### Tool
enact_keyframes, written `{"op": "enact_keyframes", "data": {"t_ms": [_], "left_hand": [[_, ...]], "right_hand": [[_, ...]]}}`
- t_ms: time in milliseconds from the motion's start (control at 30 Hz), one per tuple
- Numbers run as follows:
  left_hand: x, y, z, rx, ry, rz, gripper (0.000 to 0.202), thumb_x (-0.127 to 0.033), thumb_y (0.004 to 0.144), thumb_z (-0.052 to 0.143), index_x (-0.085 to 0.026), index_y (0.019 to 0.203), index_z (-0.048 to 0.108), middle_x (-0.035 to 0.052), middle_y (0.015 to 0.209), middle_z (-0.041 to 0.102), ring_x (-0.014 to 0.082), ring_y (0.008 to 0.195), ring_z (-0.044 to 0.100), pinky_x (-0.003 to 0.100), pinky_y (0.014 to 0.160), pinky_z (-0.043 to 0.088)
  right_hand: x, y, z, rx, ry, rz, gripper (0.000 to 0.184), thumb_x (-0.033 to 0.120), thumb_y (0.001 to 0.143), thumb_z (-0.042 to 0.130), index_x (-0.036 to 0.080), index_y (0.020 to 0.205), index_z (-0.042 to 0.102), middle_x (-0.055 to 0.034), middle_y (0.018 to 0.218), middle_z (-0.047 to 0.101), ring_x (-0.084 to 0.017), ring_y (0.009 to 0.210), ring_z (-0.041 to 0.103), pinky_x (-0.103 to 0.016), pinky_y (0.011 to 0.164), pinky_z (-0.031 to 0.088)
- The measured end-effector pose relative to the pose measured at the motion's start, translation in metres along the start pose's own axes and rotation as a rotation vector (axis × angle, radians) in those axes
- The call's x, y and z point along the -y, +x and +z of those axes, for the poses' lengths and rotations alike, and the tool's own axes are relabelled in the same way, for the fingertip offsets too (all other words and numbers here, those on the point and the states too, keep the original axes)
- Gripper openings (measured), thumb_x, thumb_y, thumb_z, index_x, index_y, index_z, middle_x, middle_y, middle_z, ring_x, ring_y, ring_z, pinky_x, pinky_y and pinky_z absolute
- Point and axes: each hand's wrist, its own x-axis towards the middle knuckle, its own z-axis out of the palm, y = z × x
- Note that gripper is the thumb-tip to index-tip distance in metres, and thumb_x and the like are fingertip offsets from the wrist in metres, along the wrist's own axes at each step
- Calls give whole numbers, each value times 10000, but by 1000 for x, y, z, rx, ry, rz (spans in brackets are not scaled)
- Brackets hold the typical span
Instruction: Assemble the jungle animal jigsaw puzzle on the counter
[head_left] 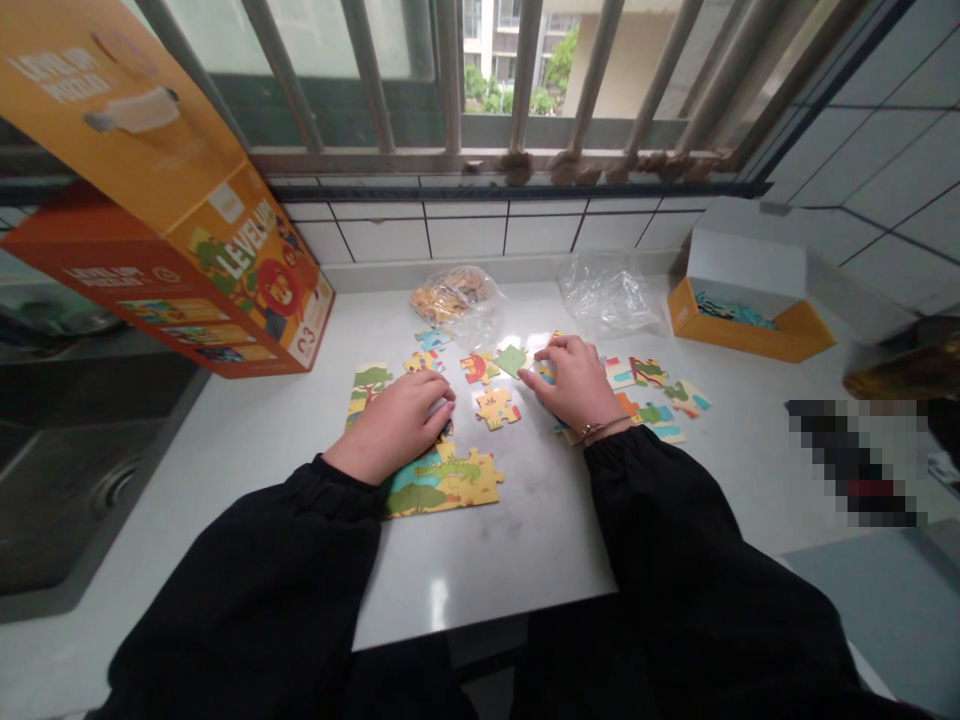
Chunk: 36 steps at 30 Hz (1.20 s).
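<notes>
My left hand (403, 420) rests over a partly joined jigsaw puzzle (450, 480), whose near edge shows a green crocodile. Its fingers curl down towards the thumb, and whatever lies between them is hidden. My right hand (576, 385) hovers over loose pieces, thumb and forefinger apart, beside a green puzzle piece (511, 360). Between the hands lie a yellow puzzle piece (497, 408) and a piece with a red shape (478, 367). More loose puzzle pieces (649, 372) are scattered right of my right hand, which partly covers some of them.
A tall orange puzzle box (247, 270) stands open at the left, by a sink (97, 480). At the back are a plastic bag of pieces (454, 297) and a crumpled clear bag (611, 290). An open yellow box (739, 325) holds bluish pieces. Window bars rise behind.
</notes>
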Motion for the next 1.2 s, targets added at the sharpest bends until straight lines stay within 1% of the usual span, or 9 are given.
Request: {"op": "enact_keyframes", "data": {"t_ms": [133, 233, 300, 500, 667, 733, 833, 1033, 1200], "left_hand": [[-1, 0, 0, -2, 20, -10, 246, -333, 1076, 519, -211, 1097, 732, 124, 1232, 744, 295, 1193, 690, 509, 1108, 560], [-1, 0, 1, -5, 28, -9, 236, -334, 1080, 521, -222, 1094, 728, 115, 1222, 744, 288, 1185, 692, 499, 1097, 566], [0, 0, 1, -6, 28, -8, 232, -333, 1082, 525, -221, 1093, 728, 113, 1225, 741, 286, 1183, 692, 493, 1094, 566], [1, 1, 3, -15, 48, 5, 232, -321, 1079, 542, -199, 1110, 737, 132, 1266, 720, 298, 1225, 673, 508, 1132, 550], [5, 0, 9, -68, 93, -2, 252, -325, 1075, 573, -191, 1216, 734, 165, 1464, 668, 334, 1425, 588, 561, 1258, 466], [6, -1, 11, -76, 100, -1, 259, -326, 1080, 572, -205, 1251, 724, 155, 1502, 657, 327, 1450, 574, 567, 1275, 451], [5, -1, 10, -66, 93, 7, 265, -329, 1087, 560, -212, 1261, 723, 150, 1508, 658, 320, 1446, 579, 566, 1272, 457], [4, -2, 6, -42, 64, 1, 242, -328, 1079, 551, -220, 1186, 739, 137, 1370, 705, 315, 1355, 626, 551, 1212, 507], [6, -2, 6, -36, 78, -5, 256, -331, 1077, 545, -205, 1174, 746, 148, 1351, 717, 327, 1311, 643, 556, 1184, 521]], "right_hand": [[3, 2, 4, 52, 9, -59, 357, 507, 951, 794, 226, 1171, 804, -178, 1343, 685, -409, 1303, 592, -610, 1175, 463], [5, 4, 7, 38, 29, -66, 206, 434, 973, 758, 240, 1024, 801, -162, 1265, 702, -390, 1269, 607, -611, 1179, 457], [4, 4, 8, 25, 32, -69, 175, 413, 972, 746, 243, 978, 790, -160, 1246, 701, -384, 1244, 611, -610, 1166, 464], [9, 2, 2, 17, 41, -78, 219, 375, 994, 684, 231, 1137, 768, -166, 1235, 698, -372, 1213, 616, -559, 1109, 498], [22, 2, -9, 35, 125, -203, 192, 302, 1018, 619, 223, 1090, 778, -147, 1178, 733, -336, 1169, 655, -499, 1080, 517], [22, 3, -13, 24, 150, -200, 207, 255, 1013, 578, 227, 1061, 778, -141, 1135, 756, -333, 1150, 672, -500, 1079, 517], [10, 7, -22, -51, 180, -73, 247, 221, 990, 536, 228, 1055, 775, -139, 1128, 788, -336, 1128, 698, -512, 1067, 523], [-28, 10, -47, -189, 212, 289, 282, 289, 982, 549, 201, 1104, 789, -125, 995, 801, -292, 890, 725, -450, 896, 565], [-45, 10, -54, -209, 161, 352, 284, 290, 948, 582, 204, 1088, 813, -105, 912, 790, -271, 825, 702, -427, 852, 543]]}}
